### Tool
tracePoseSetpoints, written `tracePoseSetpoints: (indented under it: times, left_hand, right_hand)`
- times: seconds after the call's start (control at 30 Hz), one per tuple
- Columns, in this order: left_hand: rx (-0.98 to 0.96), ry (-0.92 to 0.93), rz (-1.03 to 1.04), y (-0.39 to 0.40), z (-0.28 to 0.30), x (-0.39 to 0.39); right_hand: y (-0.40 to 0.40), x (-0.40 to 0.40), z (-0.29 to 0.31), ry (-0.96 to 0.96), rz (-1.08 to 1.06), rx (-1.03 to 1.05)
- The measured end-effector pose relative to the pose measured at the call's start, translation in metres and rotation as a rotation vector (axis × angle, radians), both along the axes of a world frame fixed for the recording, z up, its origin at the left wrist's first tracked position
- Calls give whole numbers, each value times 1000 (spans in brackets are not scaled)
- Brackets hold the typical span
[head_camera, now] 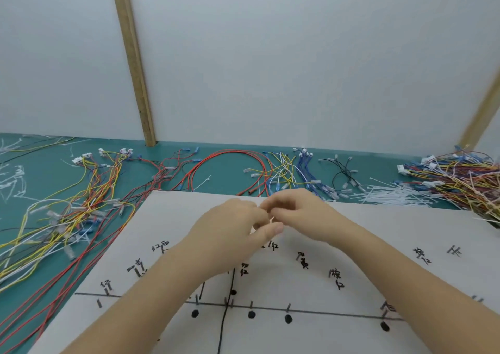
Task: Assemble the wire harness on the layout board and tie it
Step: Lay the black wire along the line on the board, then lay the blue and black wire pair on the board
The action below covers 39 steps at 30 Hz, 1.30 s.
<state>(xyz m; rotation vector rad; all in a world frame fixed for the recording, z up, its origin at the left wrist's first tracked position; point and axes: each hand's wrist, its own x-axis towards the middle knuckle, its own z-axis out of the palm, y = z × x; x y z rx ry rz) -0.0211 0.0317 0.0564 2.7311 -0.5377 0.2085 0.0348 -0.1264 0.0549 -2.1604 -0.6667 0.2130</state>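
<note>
White sliver, thin and blurred, probably a cable tie (271, 219): pinched between the fingertips of both hands, which meet above the far middle of the layout board (351, 286). Left hand (232, 226): fingers curled, thumb pressed toward the item. Right hand (295, 210): fingers curled onto the same item; neither is plainly nearer. Long axis: cannot tell. Layout board: pale sheet with drawn lines, black dots and handwritten labels; no wires laid on it, so routing looks not yet begun. Red wires (230, 164): looped on the green tabletop (32, 175), just beyond the board's far edge. Cable tie heap (389, 195): far right.
</note>
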Motion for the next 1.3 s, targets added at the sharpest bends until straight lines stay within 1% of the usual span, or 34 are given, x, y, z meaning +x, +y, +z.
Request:
tracePoseSetpoints:
  times: [0.07,0.13,0.2,0.23,0.33,0.43,0.5,0.53,0.6,0.67,0.7,0.8,0.9,1.03,1.13,1.2,1.23,1.3]
  left_hand:
    - [28,-22,27,0,-11,5]
    - [148,13,22,1,-24,6]
    - [250,30,2,2,-32,5]
    - [273,28,-2,3,-34,5]
    - [269,1,-16,5,-37,4]
    - [263,-9,-31,7,-39,3]
    - [256,-4,-37,8,-40,3]
    - [250,-2,-41,9,-40,3]
    - [239,-1,-45,9,-40,3]
    - [239,4,-46,9,-41,2]
    - [241,7,-46,8,-41,3]
    - [241,9,-49,8,-41,2]
    - [233,-2,-51,8,-41,1]
    - [228,-1,-50,8,-41,0]
    - [219,0,-54,9,-42,0]
    - [216,-3,-57,9,-42,0]
    - [213,-3,-55,9,-42,0]
    - [215,2,-53,9,-42,1]
  right_hand:
    - [-20,26,-1,-34,-259,105]
    - [-40,58,-3,-100,-495,142]
    - [-56,91,-7,-175,-657,68]
    - [-61,105,-10,-205,-705,3]
    - [-65,137,-19,-252,-742,-202]
    - [-55,155,-25,-239,-618,-389]
    - [-50,162,-27,-169,-526,-527]
    - [-50,164,-28,-135,-510,-575]
    - [-53,166,-29,-117,-542,-591]
    - [-57,167,-33,-151,-622,-525]
    - [-59,167,-35,-180,-675,-454]
    - [-65,164,-37,-260,-827,-164]
    - [-69,160,-33,-243,-861,63]
    - [-72,156,-27,-151,-845,276]
    - [-76,155,-24,23,-811,526]
    - [-76,156,-22,138,-790,637]
    - [-77,156,-22,171,-785,673]
    - [-78,157,-21,172,-788,741]
